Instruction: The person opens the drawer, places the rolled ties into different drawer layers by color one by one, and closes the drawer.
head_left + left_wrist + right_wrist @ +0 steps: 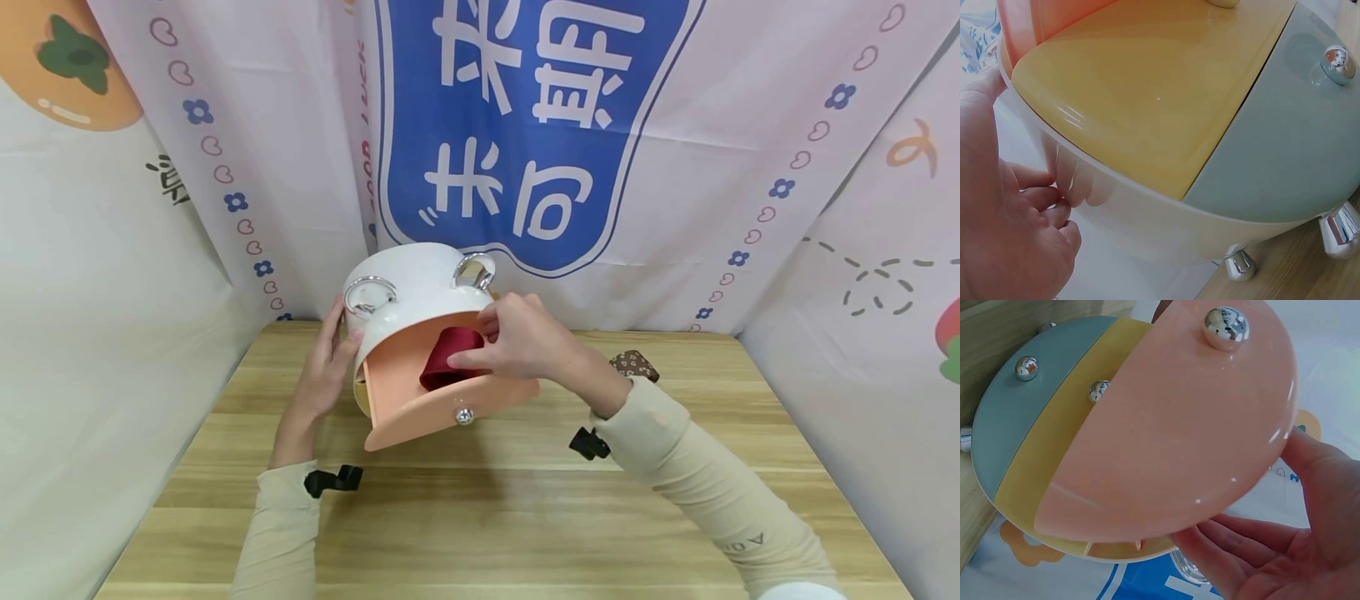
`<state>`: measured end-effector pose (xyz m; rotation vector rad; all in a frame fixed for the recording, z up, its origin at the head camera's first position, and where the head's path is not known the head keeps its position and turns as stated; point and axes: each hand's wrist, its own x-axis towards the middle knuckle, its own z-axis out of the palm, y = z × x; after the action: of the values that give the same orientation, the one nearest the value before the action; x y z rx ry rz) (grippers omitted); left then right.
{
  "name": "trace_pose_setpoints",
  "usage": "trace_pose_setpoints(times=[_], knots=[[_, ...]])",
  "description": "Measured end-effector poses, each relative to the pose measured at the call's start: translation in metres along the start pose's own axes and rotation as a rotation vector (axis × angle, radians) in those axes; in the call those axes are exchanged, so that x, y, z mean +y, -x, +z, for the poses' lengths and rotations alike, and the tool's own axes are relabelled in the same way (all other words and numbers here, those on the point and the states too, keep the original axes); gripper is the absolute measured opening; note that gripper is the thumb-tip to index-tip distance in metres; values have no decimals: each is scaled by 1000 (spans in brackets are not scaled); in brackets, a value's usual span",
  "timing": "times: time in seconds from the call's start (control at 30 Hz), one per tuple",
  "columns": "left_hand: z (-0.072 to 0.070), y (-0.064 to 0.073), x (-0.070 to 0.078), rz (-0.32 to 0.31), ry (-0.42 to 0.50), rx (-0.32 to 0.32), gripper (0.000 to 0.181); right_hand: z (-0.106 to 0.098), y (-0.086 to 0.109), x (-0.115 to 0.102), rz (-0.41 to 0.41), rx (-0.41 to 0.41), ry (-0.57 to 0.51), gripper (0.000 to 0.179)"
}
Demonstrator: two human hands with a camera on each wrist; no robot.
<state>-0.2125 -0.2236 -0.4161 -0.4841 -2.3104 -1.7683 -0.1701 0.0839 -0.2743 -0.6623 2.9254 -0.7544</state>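
A rounded white drawer box (408, 267) with two chrome ring ears stands tilted, its peach drawer (420, 425) pulled out. In that drawer is a rolled dark red cloth strip (442, 354). My right hand (525, 337) reaches in from the right, thumb over the roll and bent fingers at its far edge; in the right wrist view the drawer front hides the fingertips. My left hand (322, 367) rests against the box's left side, fingers along the shell and thumb by the front rim. The left wrist view shows a yellow drawer (1141, 94) and a grey-green drawer (1272, 131), both pushed in.
A brown flower-patterned item (635, 365) lies on the wooden table (480, 517), partly behind the right forearm. Printed cloth walls (675, 250) stand close behind the box and on both sides. Chrome feet (1240, 264) stick out under the box.
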Motion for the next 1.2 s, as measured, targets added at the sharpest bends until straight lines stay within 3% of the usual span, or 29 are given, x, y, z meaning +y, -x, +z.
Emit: trace_pose_setpoints(times=[0.13,0.33,0.57,0.87,1.2], knots=[[-1,0,1,-10,4,-1,73,-6,5,2,-23,41,-50,50],[-1,1,1,-12,10,-4,73,-12,15,4,-102,140,-112,30],[0,0,0,1,4,-12,74,-15,31,5,-166,220,-117,17],[1,-1,-1,13,11,-5,74,-13,56,7,-188,230,-113,16],[-1,-1,-2,11,8,-1,74,0,69,12,-199,194,-147,12]])
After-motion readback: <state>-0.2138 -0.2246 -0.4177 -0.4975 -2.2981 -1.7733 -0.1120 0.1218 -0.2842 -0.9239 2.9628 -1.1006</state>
